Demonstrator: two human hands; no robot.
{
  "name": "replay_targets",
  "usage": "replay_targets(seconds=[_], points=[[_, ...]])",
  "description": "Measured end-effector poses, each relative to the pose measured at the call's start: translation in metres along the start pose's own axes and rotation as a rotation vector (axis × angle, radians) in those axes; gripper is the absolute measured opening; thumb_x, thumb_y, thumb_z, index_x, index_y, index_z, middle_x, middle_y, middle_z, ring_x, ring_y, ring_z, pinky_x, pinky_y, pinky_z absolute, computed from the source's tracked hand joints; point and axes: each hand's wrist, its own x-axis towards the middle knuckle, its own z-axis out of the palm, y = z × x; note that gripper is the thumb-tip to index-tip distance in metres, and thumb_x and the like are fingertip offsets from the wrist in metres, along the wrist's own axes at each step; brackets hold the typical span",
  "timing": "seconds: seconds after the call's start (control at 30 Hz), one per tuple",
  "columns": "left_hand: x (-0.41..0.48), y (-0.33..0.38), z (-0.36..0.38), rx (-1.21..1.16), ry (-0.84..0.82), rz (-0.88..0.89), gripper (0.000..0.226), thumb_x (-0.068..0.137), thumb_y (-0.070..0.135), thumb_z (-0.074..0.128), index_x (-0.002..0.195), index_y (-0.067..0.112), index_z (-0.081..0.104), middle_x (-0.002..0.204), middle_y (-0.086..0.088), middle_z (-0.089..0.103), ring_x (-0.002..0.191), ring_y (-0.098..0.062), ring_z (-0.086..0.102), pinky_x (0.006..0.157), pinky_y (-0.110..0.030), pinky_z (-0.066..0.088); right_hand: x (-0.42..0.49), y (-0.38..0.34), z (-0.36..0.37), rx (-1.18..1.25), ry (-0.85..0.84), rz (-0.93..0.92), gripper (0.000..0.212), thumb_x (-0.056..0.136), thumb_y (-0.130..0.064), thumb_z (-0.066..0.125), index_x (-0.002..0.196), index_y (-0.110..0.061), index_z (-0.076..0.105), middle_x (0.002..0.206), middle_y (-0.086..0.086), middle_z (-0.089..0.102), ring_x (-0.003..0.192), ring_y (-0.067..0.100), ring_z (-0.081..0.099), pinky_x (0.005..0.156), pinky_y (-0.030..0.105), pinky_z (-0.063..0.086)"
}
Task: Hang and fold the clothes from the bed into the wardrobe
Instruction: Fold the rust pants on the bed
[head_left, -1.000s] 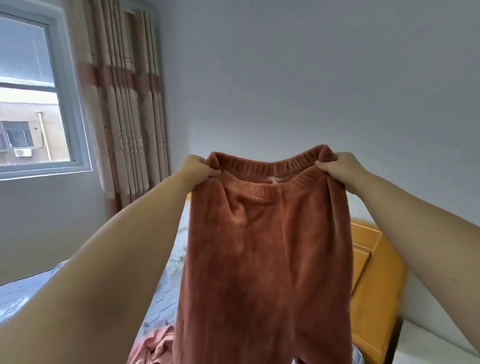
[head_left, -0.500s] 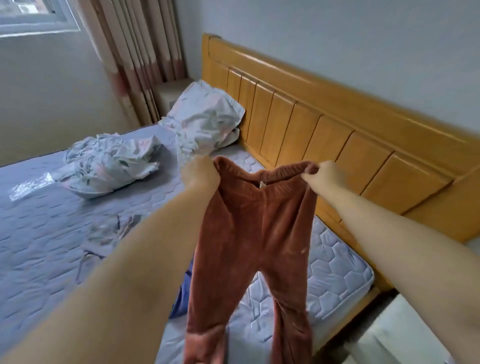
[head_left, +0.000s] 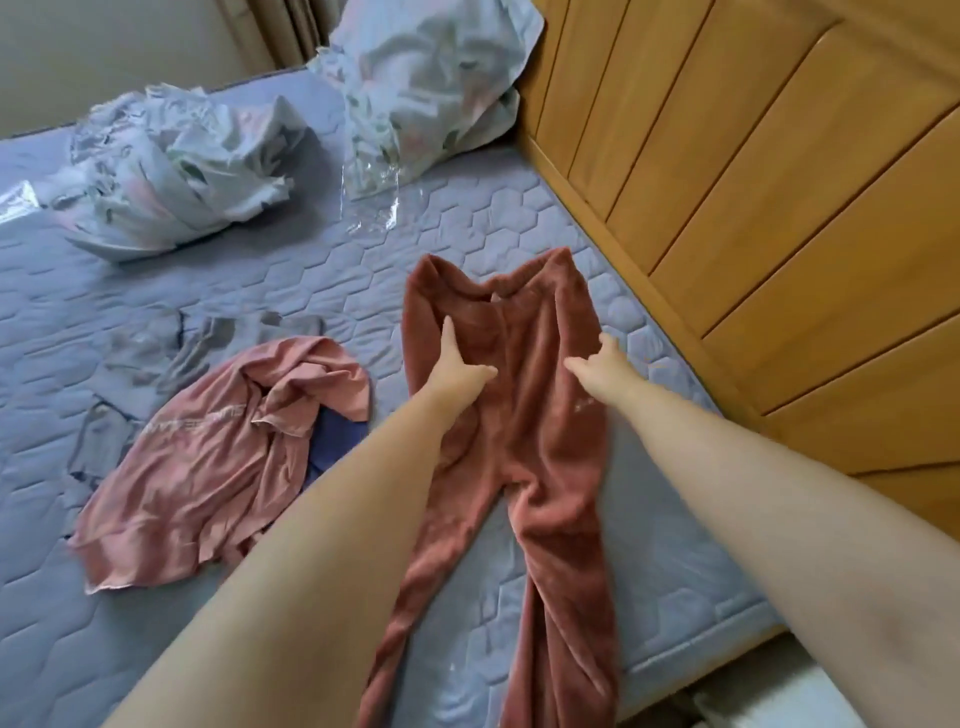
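The rust fleece trousers (head_left: 519, 415) lie flat on the mattress (head_left: 156, 623), waistband toward the wooden headboard (head_left: 753, 208). The left hand (head_left: 457, 371) and right hand (head_left: 605, 366) press on them with fingers spread, gripping nothing. Uneven smoothing could bunch the plush and leave a crooked fold. There is one pair of trousers, one pink top (head_left: 208, 467), one dark blue item (head_left: 335, 441) beneath it, and perhaps one grey garment (head_left: 150, 353).
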Motion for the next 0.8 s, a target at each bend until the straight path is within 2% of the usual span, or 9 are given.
replay_targets(seconds=[0.07,0.13,0.27,0.33,0.4,0.53,0.63,0.73,0.8], points=[[-0.007,-0.041,0.014,0.115,-0.017,-0.072,0.088,0.086,0.001,0.059,0.153,0.019,0.005,0.127,0.008,0.046,0.11,-0.008,0.049,0.095,-0.022,0.038,0.005,0.044,0.026,-0.042,-0.028,0.047,0.075,0.081,-0.03,0.062,0.142,0.0,0.03,0.133,0.014,0.053,0.121,0.028,0.052,0.098,0.028,0.038],[-0.013,-0.081,0.026,0.221,-0.041,-0.132,0.073,0.087,0.005,0.058,0.15,0.012,0.022,0.137,-0.005,0.046,0.123,-0.019,0.047,0.098,-0.025,0.038,0.003,0.087,0.047,-0.074,-0.078,0.138,0.066,0.088,-0.024,0.059,0.143,-0.002,0.03,0.136,0.015,0.051,0.122,0.028,0.051,0.099,0.027,0.037],[-0.024,-0.164,0.049,0.399,-0.137,-0.296,0.037,0.089,0.005,0.051,0.125,0.013,0.052,0.117,-0.009,0.058,0.103,-0.027,0.059,0.081,-0.028,0.044,-0.009,0.181,0.079,-0.137,-0.061,0.298,0.056,0.093,-0.016,0.052,0.143,-0.001,0.031,0.14,0.018,0.046,0.128,0.029,0.047,0.101,0.028,0.035],[-0.032,-0.205,0.062,0.466,-0.209,-0.353,0.04,0.091,0.005,0.05,0.13,0.009,0.053,0.124,-0.011,0.059,0.108,-0.027,0.059,0.081,-0.025,0.045,-0.021,0.226,0.091,-0.116,-0.03,0.39,0.051,0.093,-0.015,0.051,0.14,0.002,0.038,0.14,0.019,0.047,0.128,0.032,0.046,0.103,0.032,0.035],[-0.048,-0.24,0.076,0.461,-0.275,-0.374,0.039,0.091,0.005,0.051,0.13,0.008,0.056,0.115,-0.007,0.064,0.1,-0.022,0.063,0.074,-0.018,0.046,-0.038,0.268,0.102,-0.033,-0.01,0.468,0.049,0.091,-0.018,0.056,0.133,0.005,0.045,0.133,0.021,0.053,0.12,0.034,0.053,0.101,0.037,0.041],[-0.086,-0.29,0.097,0.387,-0.339,-0.381,0.031,0.088,0.002,0.049,0.106,0.012,0.072,0.097,-0.01,0.071,0.089,-0.026,0.064,0.076,-0.027,0.048,-0.089,0.322,0.12,0.294,-0.032,0.57,0.042,0.085,-0.012,0.067,0.124,-0.003,0.053,0.122,0.013,0.062,0.106,0.029,0.061,0.095,0.041,0.049],[-0.104,-0.319,0.103,0.332,-0.366,-0.422,0.027,0.085,0.0,0.048,0.084,0.012,0.072,0.064,-0.003,0.061,0.065,-0.021,0.055,0.07,-0.032,0.047,-0.121,0.337,0.126,0.316,-0.013,0.532,0.024,0.082,-0.003,0.068,0.106,-0.002,0.065,0.107,0.014,0.069,0.092,0.026,0.064,0.083,0.034,0.051],[-0.124,-0.339,0.103,0.313,-0.376,-0.433,0.027,0.083,-0.002,0.049,0.078,0.018,0.067,0.076,-0.005,0.064,0.072,-0.023,0.059,0.068,-0.031,0.049,-0.143,0.327,0.123,0.152,0.209,0.422,0.018,0.08,-0.015,0.074,0.089,-0.001,0.068,0.09,0.012,0.071,0.084,0.026,0.065,0.076,0.034,0.05],[-0.137,-0.351,0.101,0.43,-0.28,-0.347,0.025,0.081,0.001,0.051,0.092,0.016,0.068,0.086,-0.001,0.067,0.081,-0.02,0.063,0.071,-0.025,0.048,-0.16,0.315,0.124,0.337,0.107,0.383,0.02,0.085,-0.019,0.07,0.095,-0.002,0.068,0.086,0.007,0.071,0.081,0.02,0.066,0.076,0.033,0.052]])
